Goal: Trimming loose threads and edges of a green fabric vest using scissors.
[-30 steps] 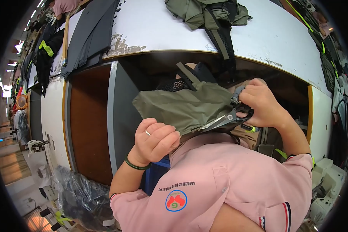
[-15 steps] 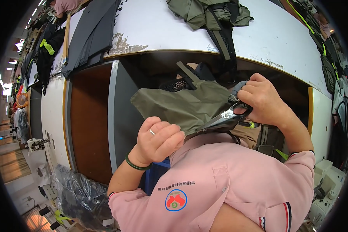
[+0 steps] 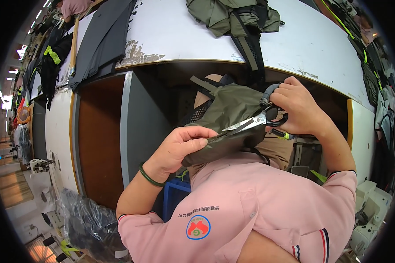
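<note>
Right hand (image 3: 296, 109) scissors (image 3: 250, 123) snip held olive fabric (image 3: 226, 116)

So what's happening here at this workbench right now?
A person in a pink shirt is trimming an olive-green fabric piece with scissors. The left hand pinches the fabric's lower edge, while the right hand works the scissors, whose blades point at that pinched edge. The work is held in front of the person, below the white table. Another olive-green bag lies on that table.
</note>
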{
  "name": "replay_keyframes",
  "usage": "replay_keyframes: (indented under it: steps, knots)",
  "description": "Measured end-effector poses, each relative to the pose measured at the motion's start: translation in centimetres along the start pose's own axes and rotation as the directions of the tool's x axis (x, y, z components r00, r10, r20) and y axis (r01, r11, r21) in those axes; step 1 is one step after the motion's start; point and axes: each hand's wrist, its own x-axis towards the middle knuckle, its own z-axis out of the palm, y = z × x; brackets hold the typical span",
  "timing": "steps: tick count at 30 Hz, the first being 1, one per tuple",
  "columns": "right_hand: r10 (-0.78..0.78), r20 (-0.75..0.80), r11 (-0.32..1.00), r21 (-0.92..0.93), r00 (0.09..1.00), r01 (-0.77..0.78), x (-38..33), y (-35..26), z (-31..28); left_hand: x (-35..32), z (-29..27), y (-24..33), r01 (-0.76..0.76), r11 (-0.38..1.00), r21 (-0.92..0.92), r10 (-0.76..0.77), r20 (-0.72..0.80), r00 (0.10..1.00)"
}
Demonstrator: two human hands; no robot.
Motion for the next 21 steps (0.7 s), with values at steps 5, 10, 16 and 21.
replay_keyframes:
  steps: [5,10,16,21]
  knots:
    - [-0.048,0.073,0.999,0.009,0.996,0.047,1.0,0.1,-0.7,0.2,0.1,-0.1,0.007,0.999,0.053,-0.009,0.032,0.999]
    - [-0.063,0.172,0.998,0.022,0.983,0.06,1.6,0.0,-0.7,0.1,0.1,0.0,0.011,0.997,0.077,-0.013,0.033,0.999]
    - [-0.025,0.308,0.999,0.029,0.951,0.017,1.3,0.4,-0.5,0.1,0.1,0.0,0.004,0.993,0.116,-0.01,0.047,0.999]
    - [-0.049,0.239,0.997,0.071,0.97,0.033,1.6,0.3,-0.6,0.1,0.2,0.2,0.005,0.995,0.101,-0.009,0.046,0.999]
